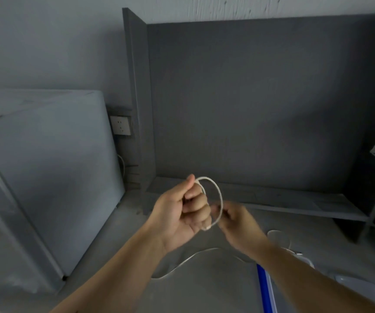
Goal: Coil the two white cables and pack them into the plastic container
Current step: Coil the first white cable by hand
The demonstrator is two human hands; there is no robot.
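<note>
Cable loop [218, 192] pinched in left hand [183, 214], seemingly.

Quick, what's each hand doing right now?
Left hand: closed, holding the white cable loop.
Right hand: blurred, fingers pinching the same loop's lower part.

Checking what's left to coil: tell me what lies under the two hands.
Below the left hand and right hand, a second white cable snakes loose across the grey table. Its right end disappears under the right forearm, near the blue-edged container.
</note>
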